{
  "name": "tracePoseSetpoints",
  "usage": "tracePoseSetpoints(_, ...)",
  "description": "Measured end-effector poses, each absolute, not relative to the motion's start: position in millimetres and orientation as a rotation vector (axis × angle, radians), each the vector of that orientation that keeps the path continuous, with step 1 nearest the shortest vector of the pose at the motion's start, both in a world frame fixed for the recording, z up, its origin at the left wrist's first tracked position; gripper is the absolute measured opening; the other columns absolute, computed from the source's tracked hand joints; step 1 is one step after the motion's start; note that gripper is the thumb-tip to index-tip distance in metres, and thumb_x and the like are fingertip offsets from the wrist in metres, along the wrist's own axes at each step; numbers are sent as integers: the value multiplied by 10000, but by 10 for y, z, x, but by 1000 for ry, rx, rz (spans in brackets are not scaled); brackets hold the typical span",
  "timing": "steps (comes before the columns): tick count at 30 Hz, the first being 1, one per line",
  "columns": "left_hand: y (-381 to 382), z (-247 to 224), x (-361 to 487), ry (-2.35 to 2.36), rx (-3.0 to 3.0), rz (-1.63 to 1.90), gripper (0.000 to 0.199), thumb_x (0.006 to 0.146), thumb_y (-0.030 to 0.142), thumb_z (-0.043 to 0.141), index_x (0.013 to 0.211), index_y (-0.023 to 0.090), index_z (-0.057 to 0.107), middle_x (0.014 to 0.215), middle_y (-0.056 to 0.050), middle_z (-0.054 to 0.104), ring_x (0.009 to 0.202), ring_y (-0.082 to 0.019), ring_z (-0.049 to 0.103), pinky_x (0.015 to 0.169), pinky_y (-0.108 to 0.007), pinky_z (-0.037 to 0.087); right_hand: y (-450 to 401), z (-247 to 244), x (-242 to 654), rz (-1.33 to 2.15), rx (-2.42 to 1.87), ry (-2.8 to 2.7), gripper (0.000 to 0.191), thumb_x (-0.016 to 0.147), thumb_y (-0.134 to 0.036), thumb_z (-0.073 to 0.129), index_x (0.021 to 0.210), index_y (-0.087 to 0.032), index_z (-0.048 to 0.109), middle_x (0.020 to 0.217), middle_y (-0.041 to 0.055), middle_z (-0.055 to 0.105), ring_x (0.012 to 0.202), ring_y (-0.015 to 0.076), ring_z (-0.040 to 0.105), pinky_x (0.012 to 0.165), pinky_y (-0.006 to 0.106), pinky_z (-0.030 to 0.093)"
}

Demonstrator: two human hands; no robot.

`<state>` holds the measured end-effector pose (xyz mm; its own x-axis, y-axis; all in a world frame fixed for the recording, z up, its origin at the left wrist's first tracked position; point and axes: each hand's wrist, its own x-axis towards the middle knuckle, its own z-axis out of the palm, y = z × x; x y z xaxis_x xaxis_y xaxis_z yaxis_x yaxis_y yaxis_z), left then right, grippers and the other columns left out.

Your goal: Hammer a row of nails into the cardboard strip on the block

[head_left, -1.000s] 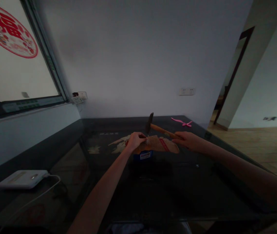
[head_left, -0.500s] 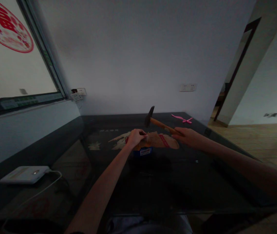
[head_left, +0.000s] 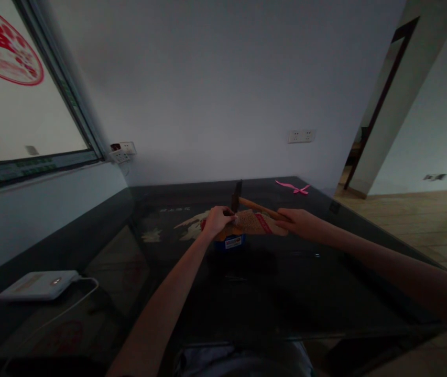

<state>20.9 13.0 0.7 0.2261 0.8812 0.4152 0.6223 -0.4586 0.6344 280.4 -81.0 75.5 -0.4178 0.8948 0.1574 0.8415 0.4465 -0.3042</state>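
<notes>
Hammer (head_left: 260, 207) head lowered, handle clasped in right hand (head_left: 289, 221), left hand (head_left: 220, 220) pinching beside it.

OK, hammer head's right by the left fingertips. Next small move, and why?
I'd probably shift the left hand slightly away along the tan piece before lowering the hammer: the right hand grips its handle, and the head looks close to those fingers.

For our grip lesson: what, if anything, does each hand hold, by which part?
Right hand: the hammer, by the end of its wooden handle. Left hand: fingers at the patterned sheet; what, if anything, they pinch cannot be told.
</notes>
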Motion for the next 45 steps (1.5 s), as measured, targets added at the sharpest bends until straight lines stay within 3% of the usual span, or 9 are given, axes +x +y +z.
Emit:
tracePoseSetpoints(16, 95, 30, 221, 1411, 2136, 1082, 155, 694, 263, 660, 787, 144, 696, 776, -49, 701, 714, -181, 639, 642, -258, 475, -827, 679, 2786, 302, -1438, -2338, 205, 830, -355, 474, 695, -201, 481, 603, 5, 503, 536, 133, 479, 477, 250, 289)
tracePoseSetpoints(21, 49, 122, 207, 1293, 2246, 1109, 187, 693, 253, 670, 848, 149, 670, 802, -47, 684, 741, -165, 628, 701, -262, 479, -991, 595, 2736, 672, -1419, -1961, 245, 819, -407, 484, 686, -207, 436, 510, -52, 424, 390, 80, 390, 355, 210, 252)
tracePoseSetpoints(25, -154, 376, 169, 1218, 2454, 1289, 347, 701, 245, 677, 1028, 158, 603, 1026, -72, 636, 952, -192, 581, 851, -305, 443, -1171, 357, 2621, 1036, -1199, -1614, 269, 821, -476, 491, 779, -219, 426, 508, -91, 389, 319, 45, 318, 278, 171, 239)
tracePoseSetpoints(27, -356, 464, 174, 1290, 2522, 1431, 277, 758, 234, 618, 1028, 177, 596, 1085, -72, 613, 1053, -207, 533, 933, -343, 390, -1224, 234, 2545, 1164, -1063, -1460, 271, 822, -478, 504, 790, -224, 416, 504, -103, 381, 298, 28, 279, 260, 152, 224)
tracePoseSetpoints(29, -606, 451, 218, 1296, 2577, 1479, 197, 816, 212, 533, 999, 184, 601, 1043, -68, 625, 1038, -198, 539, 941, -343, 379, -1246, 149, 2479, 1254, -938, -1334, 263, 831, -470, 505, 792, -229, 406, 486, -115, 366, 280, 19, 250, 250, 139, 215)
tracePoseSetpoints(34, -1090, 36, 423, 1215, 2795, 988, 194, 856, 209, 449, 950, 191, 618, 915, -42, 667, 851, -161, 609, 801, -283, 459, -1256, 101, 2466, 1367, -735, -1171, 276, 832, -462, 517, 759, -234, 380, 459, -122, 381, 252, 16, 243, 235, 128, 229)
tracePoseSetpoints(38, -1105, -217, 506, 1437, 2785, 630, 210, 859, 204, 437, 984, 200, 607, 973, -39, 660, 918, -170, 604, 819, -282, 467, -1282, 95, 2559, 1412, -695, -1110, 279, 825, -449, 540, 755, -229, 384, 450, -121, 384, 247, 12, 239, 236, 121, 223)
tracePoseSetpoints(45, -1040, -334, 515, 1715, 2723, 276, 239, 889, 264, 380, 966, 200, 597, 915, -65, 650, 804, -206, 627, 680, -316, 496, -1245, 21, 2607, 1454, -658, -1069, 253, 839, -428, 535, 769, -225, 402, 454, -120, 382, 249, 6, 249, 248, 115, 225)
